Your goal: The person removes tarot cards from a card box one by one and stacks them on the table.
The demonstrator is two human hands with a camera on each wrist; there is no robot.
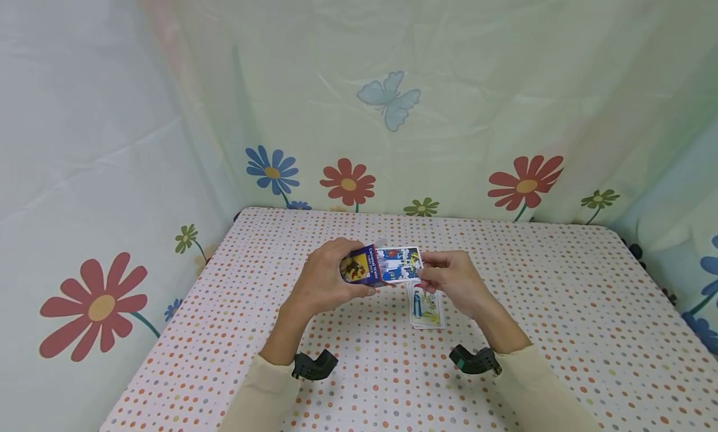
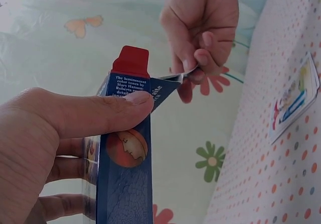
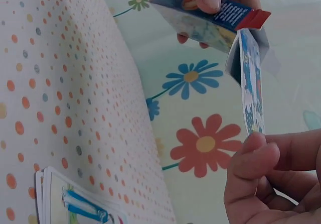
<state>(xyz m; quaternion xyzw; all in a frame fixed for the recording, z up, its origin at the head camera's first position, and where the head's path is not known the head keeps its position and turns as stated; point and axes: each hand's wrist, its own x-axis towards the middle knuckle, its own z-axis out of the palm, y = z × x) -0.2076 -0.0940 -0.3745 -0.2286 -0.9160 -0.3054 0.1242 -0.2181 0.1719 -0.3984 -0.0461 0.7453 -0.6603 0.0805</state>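
Observation:
My left hand [image 1: 321, 277] grips a dark blue card box [image 1: 358, 267] with "Universal Waite" printed on it, thumb along its narrow side. Its mouth faces right, and a red side flap [image 2: 131, 61] sticks out there. Between finger and thumb, my right hand [image 1: 459, 281] pinches the end of a tarot card [image 1: 398, 264] with a blue, white and red picture. The card's other end meets the box mouth; how far in it reaches, I cannot tell. Below the right hand, a small stack of tarot cards [image 1: 427, 308] lies face up on the table.
A white table cover with coloured dots [image 1: 370, 369] spreads under both hands. Behind it hangs a pale curtain [image 1: 314, 58] printed with flowers and butterflies. A black wrist camera [image 1: 315, 364] sits on the left wrist and another camera [image 1: 475, 360] on the right.

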